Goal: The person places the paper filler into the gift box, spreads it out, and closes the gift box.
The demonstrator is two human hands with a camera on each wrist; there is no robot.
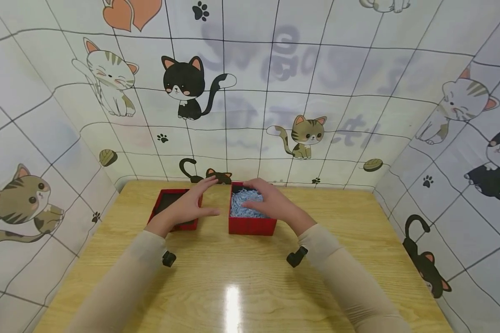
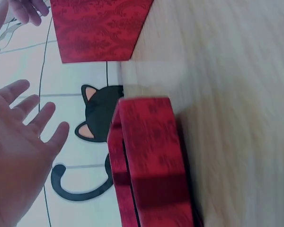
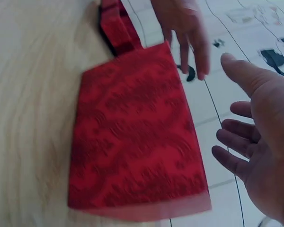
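A red patterned box (image 1: 252, 226) filled with pale blue shredded paper (image 1: 246, 203) stands near the back of the table. My right hand (image 1: 268, 201) is over its right side, thumb and fingers spread and holding nothing. To its left lies the red box lid (image 1: 193, 225), its dark inside facing up. My left hand (image 1: 187, 206) hovers over the lid's right part, fingers extended with nothing in them. In the right wrist view the box's side (image 3: 137, 132) fills the middle, and the right hand (image 3: 260, 127) is apart from it.
The wooden table (image 1: 208, 277) carries both box parts near its back edge. Behind and at both sides hangs a white cloth (image 1: 250, 101) printed with cartoon cats and grid lines. A black wrist camera (image 1: 296, 256) sits on the right wrist, another (image 1: 168, 259) on the left.
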